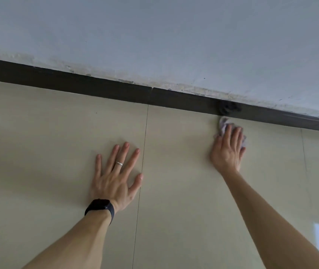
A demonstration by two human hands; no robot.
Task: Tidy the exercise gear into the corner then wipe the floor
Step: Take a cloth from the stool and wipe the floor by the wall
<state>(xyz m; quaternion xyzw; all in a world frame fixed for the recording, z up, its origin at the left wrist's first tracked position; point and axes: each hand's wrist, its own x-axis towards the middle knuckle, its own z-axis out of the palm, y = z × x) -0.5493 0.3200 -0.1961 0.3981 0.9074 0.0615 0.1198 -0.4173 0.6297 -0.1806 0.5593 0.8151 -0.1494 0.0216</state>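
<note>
Pretty much the whole view is taken up by the beige tiled floor (58,142), with a dark skirting board (96,88) running along the far wall. The left hand (114,177) is pressed flat, fingers spread, nothing held. Far right, a small pale cloth (223,123) is pinned under the right hand (227,150), fingers laid over it, right by the skirting. Probably soft and light, best bunched under the palm.
</note>
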